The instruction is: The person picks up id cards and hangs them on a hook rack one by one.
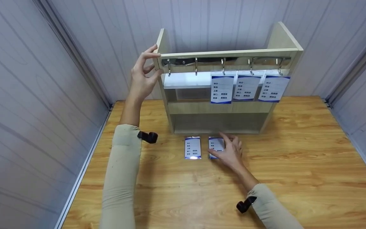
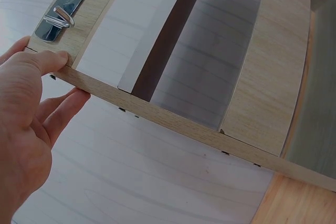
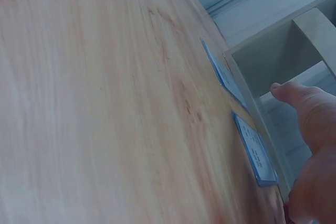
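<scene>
My left hand (image 1: 143, 74) grips the upper left side of a pale wooden shelf rack (image 1: 221, 108); in the left wrist view its thumb lies on the front beside a metal hook (image 2: 60, 18), with fingers behind the side panel. My right hand (image 1: 230, 151) is over the right-hand badge card (image 1: 215, 143) on the table, thumb and fingers spread apart. In the right wrist view the thumb shows clear of that card (image 3: 254, 150). A second badge card (image 1: 192, 148) lies flat to its left. Three badges hang from the hook rail, among them the leftmost badge (image 1: 222, 89).
Two left hooks on the rail (image 1: 183, 61) hold nothing. The rack stands on a wood-grain table (image 1: 183, 194) against a pale back wall (image 1: 132, 31). Side panels (image 1: 30, 111) bound the table left and right. Black wrist cameras (image 1: 148, 136) sit on both sleeves.
</scene>
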Demonstrator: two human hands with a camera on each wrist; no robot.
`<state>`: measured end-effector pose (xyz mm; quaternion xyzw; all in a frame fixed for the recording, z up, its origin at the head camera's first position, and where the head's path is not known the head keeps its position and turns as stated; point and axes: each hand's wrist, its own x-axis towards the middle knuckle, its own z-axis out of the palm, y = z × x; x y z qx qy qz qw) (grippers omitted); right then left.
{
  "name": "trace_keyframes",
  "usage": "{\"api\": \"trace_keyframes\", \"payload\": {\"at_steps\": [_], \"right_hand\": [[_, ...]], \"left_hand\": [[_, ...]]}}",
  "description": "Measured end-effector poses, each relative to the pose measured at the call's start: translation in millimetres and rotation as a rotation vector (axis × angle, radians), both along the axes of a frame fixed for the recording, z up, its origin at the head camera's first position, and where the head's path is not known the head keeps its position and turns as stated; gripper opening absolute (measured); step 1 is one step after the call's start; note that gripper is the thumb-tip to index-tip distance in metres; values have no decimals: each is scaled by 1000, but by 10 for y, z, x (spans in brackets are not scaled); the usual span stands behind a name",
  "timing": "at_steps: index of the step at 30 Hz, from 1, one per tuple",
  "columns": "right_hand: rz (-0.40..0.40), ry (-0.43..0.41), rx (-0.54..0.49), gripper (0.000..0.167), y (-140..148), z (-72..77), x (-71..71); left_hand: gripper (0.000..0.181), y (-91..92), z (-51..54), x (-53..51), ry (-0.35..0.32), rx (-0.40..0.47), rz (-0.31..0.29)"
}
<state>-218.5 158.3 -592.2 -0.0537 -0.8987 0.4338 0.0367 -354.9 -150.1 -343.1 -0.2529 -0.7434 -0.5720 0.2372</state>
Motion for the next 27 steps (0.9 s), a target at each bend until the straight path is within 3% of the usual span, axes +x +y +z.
{"api": "trace_keyframes", "payload": {"at_steps": [17,27], "right_hand": [[-23,-39,83,98,-64,-149,-41],[13,-92,111,93,-29,-75,-58]], "left_hand": [[40,-9,-3,-9,10,0,-6],[39,-1,3,-6,4,1,-2]]}}
